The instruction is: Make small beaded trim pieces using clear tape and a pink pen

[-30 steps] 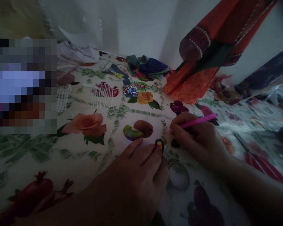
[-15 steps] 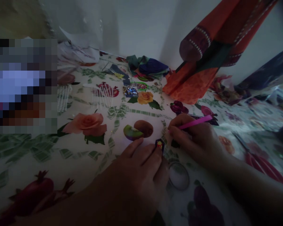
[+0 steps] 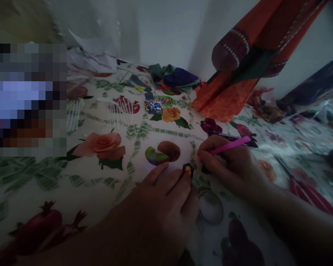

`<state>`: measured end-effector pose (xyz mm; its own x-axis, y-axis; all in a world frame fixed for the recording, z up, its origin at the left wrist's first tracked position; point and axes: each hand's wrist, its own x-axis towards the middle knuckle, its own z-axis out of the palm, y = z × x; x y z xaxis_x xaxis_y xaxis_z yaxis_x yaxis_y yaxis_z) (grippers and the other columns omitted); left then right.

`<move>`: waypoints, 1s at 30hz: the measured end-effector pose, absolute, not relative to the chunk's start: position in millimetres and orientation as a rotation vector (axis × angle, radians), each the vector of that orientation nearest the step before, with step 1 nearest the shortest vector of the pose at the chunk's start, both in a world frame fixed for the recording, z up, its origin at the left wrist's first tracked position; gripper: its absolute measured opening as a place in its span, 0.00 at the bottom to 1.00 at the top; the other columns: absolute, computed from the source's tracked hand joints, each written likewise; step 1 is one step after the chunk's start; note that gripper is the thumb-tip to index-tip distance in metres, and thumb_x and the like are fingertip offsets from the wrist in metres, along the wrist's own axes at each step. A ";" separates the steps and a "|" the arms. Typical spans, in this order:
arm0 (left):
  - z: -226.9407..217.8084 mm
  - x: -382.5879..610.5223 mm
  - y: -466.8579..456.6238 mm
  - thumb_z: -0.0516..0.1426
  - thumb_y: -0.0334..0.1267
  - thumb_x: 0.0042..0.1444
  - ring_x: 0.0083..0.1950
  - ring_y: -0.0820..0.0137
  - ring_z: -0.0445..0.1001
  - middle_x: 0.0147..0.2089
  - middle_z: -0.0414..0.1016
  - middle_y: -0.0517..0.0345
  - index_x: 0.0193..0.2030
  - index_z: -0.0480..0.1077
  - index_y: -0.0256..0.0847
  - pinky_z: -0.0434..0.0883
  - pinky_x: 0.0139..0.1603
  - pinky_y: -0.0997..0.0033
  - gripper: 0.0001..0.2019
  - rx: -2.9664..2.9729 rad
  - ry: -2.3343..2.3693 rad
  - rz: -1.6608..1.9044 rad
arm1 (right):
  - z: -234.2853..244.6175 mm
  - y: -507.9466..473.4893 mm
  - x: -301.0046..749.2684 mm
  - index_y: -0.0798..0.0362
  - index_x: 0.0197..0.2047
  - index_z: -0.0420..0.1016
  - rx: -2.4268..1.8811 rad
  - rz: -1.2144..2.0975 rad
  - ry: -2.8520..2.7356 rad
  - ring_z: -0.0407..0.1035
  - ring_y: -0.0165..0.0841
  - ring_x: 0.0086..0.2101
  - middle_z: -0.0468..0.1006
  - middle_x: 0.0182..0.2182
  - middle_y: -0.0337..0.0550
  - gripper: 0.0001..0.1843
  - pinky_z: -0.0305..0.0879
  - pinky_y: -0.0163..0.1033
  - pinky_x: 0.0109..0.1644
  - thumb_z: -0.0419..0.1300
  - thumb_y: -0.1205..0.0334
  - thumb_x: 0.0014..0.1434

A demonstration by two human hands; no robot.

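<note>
Jewel piece (image 3: 188,170), centre frame, touching left hand (image 3: 161,207) fingertips, grip unclear; right hand (image 3: 227,164) clasps pink stick (image 3: 231,145) aimed leftward at it.

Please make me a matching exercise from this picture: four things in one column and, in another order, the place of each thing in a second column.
Column one:
1. thin pink stick tool
2. small dark six-sided piece with bright dots
3. red-handled scissors
4. strings of white pearl beads

Column two:
A. on the flowered tablecloth, far right, untouched
B. at the fingertips of the left hand
C. gripped in the right hand
D. on the cloth at left, beside the blurred patch

Pairs: 1-C, 2-B, 3-A, 4-D.
</note>
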<state>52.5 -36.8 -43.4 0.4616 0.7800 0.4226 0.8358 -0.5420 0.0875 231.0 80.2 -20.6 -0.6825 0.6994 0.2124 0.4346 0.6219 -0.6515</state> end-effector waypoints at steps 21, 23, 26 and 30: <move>-44.1 49.0 -35.0 0.43 0.30 0.68 0.53 0.58 0.75 0.52 0.78 0.47 0.49 0.76 0.35 0.68 0.58 0.52 0.20 -2.570 -1.365 -0.607 | -24.1 81.7 230.4 0.51 0.36 0.71 -0.922 0.747 -2.397 0.67 0.28 0.29 0.72 0.29 0.35 0.05 0.61 0.36 0.31 0.56 0.66 0.66; -44.1 50.9 -37.9 0.42 0.30 0.69 0.55 0.58 0.74 0.54 0.78 0.47 0.51 0.75 0.35 0.67 0.60 0.52 0.20 -2.575 -1.422 -0.588 | -23.7 81.4 229.3 0.52 0.36 0.70 -0.917 0.728 -2.404 0.67 0.28 0.29 0.71 0.30 0.35 0.05 0.60 0.36 0.32 0.56 0.67 0.66; -43.8 51.3 -38.2 0.42 0.29 0.69 0.55 0.58 0.74 0.54 0.78 0.47 0.51 0.75 0.35 0.67 0.60 0.52 0.20 -2.575 -1.401 -0.604 | -23.2 80.5 228.6 0.52 0.36 0.70 -0.898 0.717 -2.409 0.66 0.27 0.28 0.71 0.31 0.35 0.05 0.59 0.36 0.31 0.56 0.68 0.66; -42.0 50.2 -35.1 0.43 0.30 0.68 0.55 0.58 0.74 0.54 0.78 0.47 0.51 0.75 0.36 0.68 0.59 0.52 0.19 -2.599 -1.393 -0.611 | -24.2 79.6 229.9 0.51 0.37 0.70 -0.901 0.748 -2.384 0.67 0.27 0.30 0.71 0.31 0.35 0.05 0.61 0.36 0.32 0.56 0.66 0.67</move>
